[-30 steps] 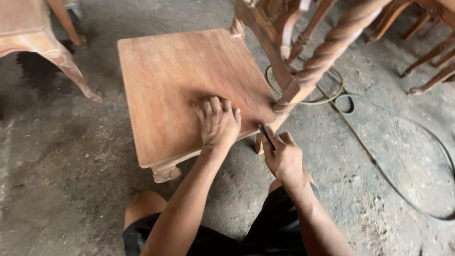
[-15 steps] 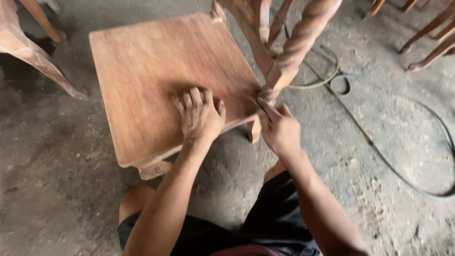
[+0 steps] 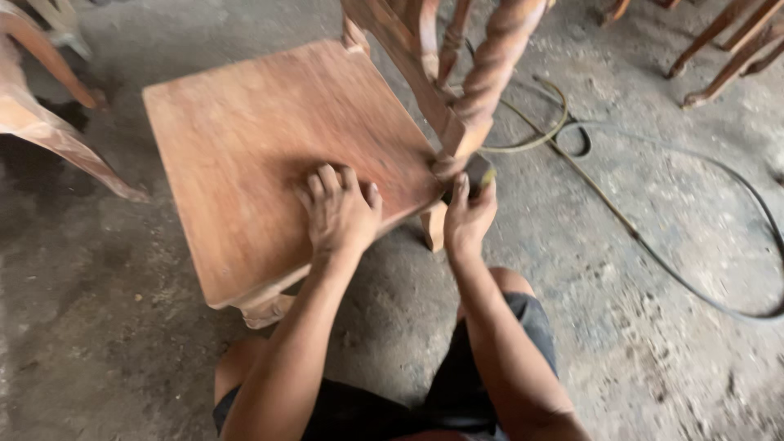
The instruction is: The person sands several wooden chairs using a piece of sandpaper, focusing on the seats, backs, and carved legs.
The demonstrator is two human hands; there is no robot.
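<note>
Since a second ago the right hand (image 3: 468, 216), gripping a small dark sanding block (image 3: 476, 173), has risen to the twisted post's (image 3: 490, 77) base, at three o'clock of the left hand (image 3: 339, 208), spread flat on the chair seat (image 3: 269, 139).

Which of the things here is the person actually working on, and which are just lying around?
In use:
- wooden chair, left hand flat on its seat
- twisted back post
- small dark piece pressed at the post's base by the right hand

Lying about:
- hose on the concrete floor
- other chair legs, left and top right
</note>
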